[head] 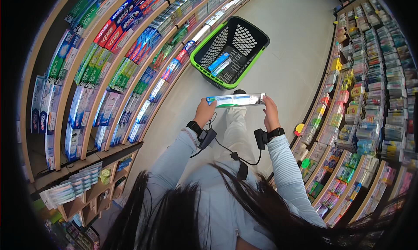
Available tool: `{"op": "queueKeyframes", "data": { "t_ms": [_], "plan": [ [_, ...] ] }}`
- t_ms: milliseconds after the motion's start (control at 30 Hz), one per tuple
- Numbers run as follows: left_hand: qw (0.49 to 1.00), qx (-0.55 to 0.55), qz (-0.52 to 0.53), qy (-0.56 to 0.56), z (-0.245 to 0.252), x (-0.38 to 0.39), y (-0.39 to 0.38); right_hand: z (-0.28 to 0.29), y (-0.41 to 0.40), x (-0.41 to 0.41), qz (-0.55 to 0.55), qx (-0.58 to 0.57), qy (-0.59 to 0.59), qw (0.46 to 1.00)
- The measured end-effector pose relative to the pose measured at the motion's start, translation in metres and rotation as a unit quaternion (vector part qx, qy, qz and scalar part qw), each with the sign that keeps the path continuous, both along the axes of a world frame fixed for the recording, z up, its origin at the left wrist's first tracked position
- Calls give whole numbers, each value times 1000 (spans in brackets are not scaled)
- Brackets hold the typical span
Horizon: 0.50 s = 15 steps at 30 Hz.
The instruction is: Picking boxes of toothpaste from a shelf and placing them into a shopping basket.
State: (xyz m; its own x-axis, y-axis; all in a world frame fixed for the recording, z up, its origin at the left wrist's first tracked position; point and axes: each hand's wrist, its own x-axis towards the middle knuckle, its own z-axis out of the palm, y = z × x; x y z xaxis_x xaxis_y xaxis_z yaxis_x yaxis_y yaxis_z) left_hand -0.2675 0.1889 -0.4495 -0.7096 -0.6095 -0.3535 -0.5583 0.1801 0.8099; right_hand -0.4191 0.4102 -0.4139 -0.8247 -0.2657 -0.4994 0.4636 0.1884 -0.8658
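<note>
A long toothpaste box (240, 100), white with blue and green parts, is held level between my two hands. My left hand (205, 111) grips its blue left end, and my right hand (271, 112) holds the other end. Beyond the box, a black shopping basket with a bright green rim (243, 81) rests on the floor. Inside it lie a blue box (218, 62) and, beside that, a white and green box (221, 67). Both wrists wear black bands with small devices joined by a cable.
Shelves of boxed toothpaste (94, 67) curve along the left, close to the basket. Racks of small packaged goods (362, 119) line the right side. A grey floor aisle (287, 54) runs between them. At the lower left stands a wooden rack (98, 191) with hanging packs.
</note>
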Motion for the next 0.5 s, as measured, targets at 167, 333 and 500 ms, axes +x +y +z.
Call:
{"op": "queueKeyframes", "data": {
  "t_ms": [167,333,500],
  "plan": [
    [982,133,135,-10,-48,-135,-38,-34,-85,-166,62,21,21,998],
    [921,255,293,5,-176,-224,-70,-139,-155,-294,181,78,13,980],
    [907,298,297,-4,-328,-277,-72,-276,-189,-381,217,79,-62,971]
  ]
}}
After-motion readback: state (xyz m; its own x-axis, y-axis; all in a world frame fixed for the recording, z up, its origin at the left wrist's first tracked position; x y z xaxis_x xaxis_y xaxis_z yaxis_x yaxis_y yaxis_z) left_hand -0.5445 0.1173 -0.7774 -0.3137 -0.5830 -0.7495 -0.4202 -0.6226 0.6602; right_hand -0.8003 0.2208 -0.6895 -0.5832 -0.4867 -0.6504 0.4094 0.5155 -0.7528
